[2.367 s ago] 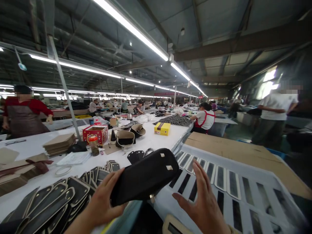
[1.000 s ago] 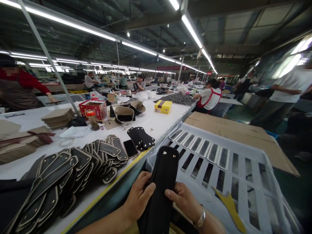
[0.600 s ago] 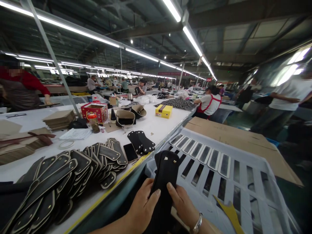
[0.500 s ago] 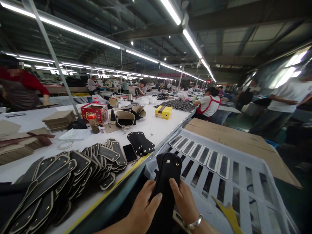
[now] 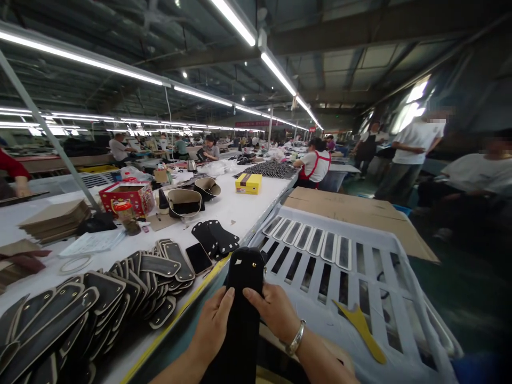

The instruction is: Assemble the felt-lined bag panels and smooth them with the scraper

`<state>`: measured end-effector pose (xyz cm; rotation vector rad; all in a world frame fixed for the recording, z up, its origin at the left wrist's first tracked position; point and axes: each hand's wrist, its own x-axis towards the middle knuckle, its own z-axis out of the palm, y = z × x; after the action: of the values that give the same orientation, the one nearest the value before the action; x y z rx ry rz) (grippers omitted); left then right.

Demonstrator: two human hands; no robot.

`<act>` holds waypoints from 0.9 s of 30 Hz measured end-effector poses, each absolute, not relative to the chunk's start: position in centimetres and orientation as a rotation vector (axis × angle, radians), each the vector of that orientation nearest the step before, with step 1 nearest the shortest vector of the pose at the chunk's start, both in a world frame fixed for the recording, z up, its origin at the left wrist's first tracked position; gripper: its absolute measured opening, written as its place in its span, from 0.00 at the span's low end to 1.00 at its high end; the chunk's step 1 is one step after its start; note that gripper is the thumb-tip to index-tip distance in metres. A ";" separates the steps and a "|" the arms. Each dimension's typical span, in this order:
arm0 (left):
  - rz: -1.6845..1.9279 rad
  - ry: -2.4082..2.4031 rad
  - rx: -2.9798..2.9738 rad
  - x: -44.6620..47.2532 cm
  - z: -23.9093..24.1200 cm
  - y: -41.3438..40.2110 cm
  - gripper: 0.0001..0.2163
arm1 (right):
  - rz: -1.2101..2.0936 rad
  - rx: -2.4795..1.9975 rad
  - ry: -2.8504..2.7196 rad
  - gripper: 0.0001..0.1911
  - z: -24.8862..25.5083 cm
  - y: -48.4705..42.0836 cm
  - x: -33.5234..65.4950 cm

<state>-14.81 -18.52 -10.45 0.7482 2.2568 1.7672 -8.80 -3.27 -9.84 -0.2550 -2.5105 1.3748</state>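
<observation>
A long black leather-like strap piece (image 5: 242, 314) with a rounded end stands upright between my hands. It bears a small gold stud and a white mark near its top. My left hand (image 5: 212, 322) grips its left edge, thumb on the front face. On the right edge my right hand (image 5: 276, 309) holds it the same way; that wrist wears a silver bracelet (image 5: 296, 338). To the left, a large pile of similar dark pieces with pale edges and gold studs (image 5: 108, 293) covers the table's near side. A few black pieces (image 5: 216, 237) lie beyond a phone (image 5: 198, 258).
On my right is a grey slatted plastic tray (image 5: 370, 314) with a row of pale-edged strips (image 5: 316, 242) and a yellow tool (image 5: 362, 325). Cardboard (image 5: 352, 210) lies behind it. A yellow box (image 5: 248, 184) and red box (image 5: 126, 200) stand on the white table. Several people work farther off.
My view has turned right, so the surroundings sit farther left. Both hands still hold the strap piece, now more upright, and another seated person has come into view at right.
</observation>
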 end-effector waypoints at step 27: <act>1.621 2.217 1.145 -16.8 -6.5 -16.0 0.15 | 2.185 -0.064 -2.118 0.21 -10.6 -1.9 -7.5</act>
<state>-16.76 -16.00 -6.51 1.1447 2.2169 1.6212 -7.50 -1.91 -10.57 -0.0635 -2.1184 2.1851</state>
